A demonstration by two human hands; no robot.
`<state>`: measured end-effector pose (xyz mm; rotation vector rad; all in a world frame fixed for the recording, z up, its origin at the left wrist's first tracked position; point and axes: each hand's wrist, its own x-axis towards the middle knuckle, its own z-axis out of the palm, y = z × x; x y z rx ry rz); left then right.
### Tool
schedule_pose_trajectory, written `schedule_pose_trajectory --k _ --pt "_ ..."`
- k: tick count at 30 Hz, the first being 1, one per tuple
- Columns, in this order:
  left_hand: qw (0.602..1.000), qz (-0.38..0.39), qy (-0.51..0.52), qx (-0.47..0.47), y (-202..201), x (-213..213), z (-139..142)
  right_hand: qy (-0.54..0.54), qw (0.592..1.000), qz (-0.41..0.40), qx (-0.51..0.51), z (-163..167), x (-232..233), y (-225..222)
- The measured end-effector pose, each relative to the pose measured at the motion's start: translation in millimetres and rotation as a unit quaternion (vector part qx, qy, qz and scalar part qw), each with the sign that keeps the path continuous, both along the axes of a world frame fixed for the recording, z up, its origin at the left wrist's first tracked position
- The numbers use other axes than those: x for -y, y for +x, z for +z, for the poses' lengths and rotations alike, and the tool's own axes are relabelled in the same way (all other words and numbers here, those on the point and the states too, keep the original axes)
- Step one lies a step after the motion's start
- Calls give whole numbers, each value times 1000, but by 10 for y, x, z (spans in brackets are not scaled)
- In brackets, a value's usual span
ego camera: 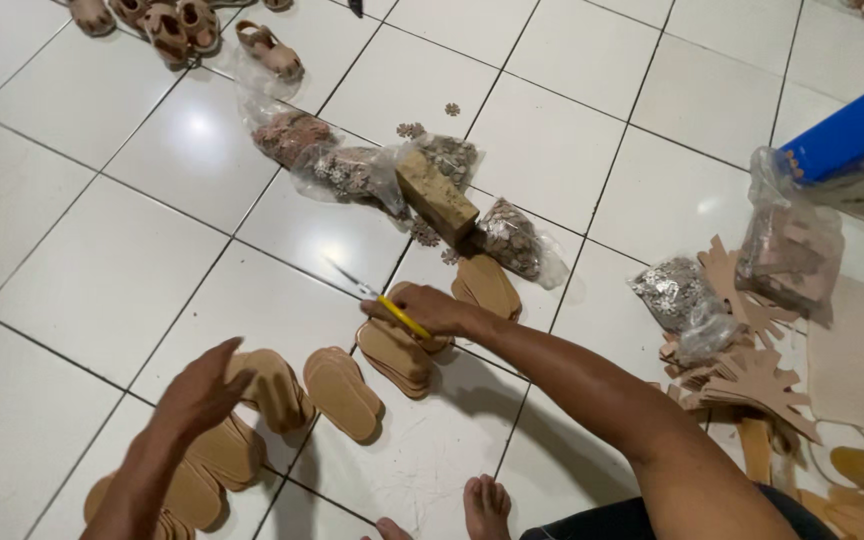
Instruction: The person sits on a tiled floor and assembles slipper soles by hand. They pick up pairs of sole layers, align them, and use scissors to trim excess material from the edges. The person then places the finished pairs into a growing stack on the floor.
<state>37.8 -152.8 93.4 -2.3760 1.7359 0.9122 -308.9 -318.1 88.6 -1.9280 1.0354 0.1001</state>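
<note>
Below, the right hand [422, 308] clasps a yellow knife [380, 297]; the left hand [202, 388], fingers spread, partly hides tan soles [277, 385], holding nothing.

Bright overhead light glares off the glossy floor tiles [197, 125]; slight blur.

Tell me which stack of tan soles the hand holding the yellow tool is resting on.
The right hand with the yellow tool rests on the sole stack directly beneath it. The other stacks lie apart: one by the left hand, another near the wooden block.
</note>
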Motion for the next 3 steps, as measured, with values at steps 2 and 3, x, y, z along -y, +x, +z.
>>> schedule_pose_trajectory --k 2,3 --pt "998 51 41 7 226 44 167 2 997 60 40 240 -22 253" --pt "995 84 50 -5 315 0 289 3 996 78 46 545 147 -92"
